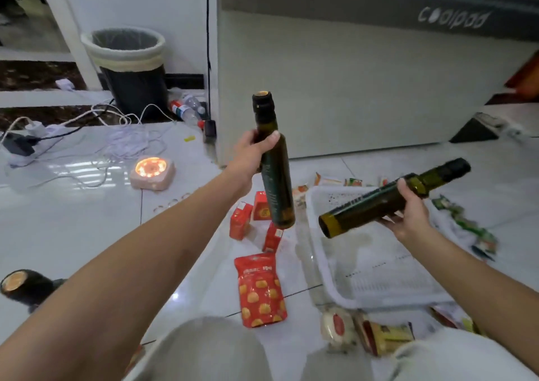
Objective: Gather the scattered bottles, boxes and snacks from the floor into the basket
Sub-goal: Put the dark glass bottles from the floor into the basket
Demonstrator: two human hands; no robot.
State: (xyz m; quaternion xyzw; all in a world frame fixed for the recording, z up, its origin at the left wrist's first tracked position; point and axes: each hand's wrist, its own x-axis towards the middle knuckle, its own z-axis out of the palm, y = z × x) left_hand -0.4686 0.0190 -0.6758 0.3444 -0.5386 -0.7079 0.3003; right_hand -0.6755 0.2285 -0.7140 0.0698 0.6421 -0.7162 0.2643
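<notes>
Bottles: two [274,176] [388,199], dark green glass, glossy
Basket [329,281]: white plastic, perforated, matt
Pouch [261,290]: red foil-like film, shiny (lower centre)
Floor [73,205]: white tile, polished, mirror-glossy
Bin [128,68]: dark plastic, thin liner, upper left

- The left arm [145,249] extended bare from the lower left corner toward the middle of the view, almost straight.
- The left hand [248,156] gripped the upright bottle [277,185] just below its neck, with the thumb across the front and the fingers [250,136] wrapped behind.
- The right arm [481,287] extended bare from the lower right edge.
- The right hand [408,217] held the tilted bottle [370,205] near its shoulder, palm underneath, thumb over the top and fingers [389,222] curled below.
- The two hands were well apart, the left one higher.
</notes>
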